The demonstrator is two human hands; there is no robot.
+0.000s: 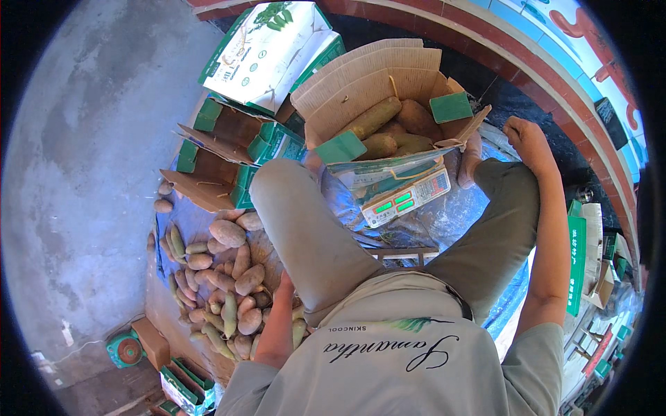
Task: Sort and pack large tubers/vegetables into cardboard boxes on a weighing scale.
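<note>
My left hand [284, 283] reaches down beside my left knee, at the edge of a floor pile of brownish-pink tubers [227, 234] and long greenish vegetables [229, 314]. My thigh hides most of it, including the fingers. Beyond my right knee, my right hand [527, 143] hangs with its fingers curled in and nothing visible in them. In front of me, between my knees, an open cardboard box [350, 97] holds several long greenish vegetables and round brown tubers. It stands on a digital scale [406, 201] with lit green displays.
Open green-and-brown boxes [229, 132] stand to the left of the filled box, with a white-and-green carton [270, 52] behind them. Blue sheeting [444, 215] lies around the scale. A green panel [576, 263] stands at right. A round green device [125, 350] sits at lower left.
</note>
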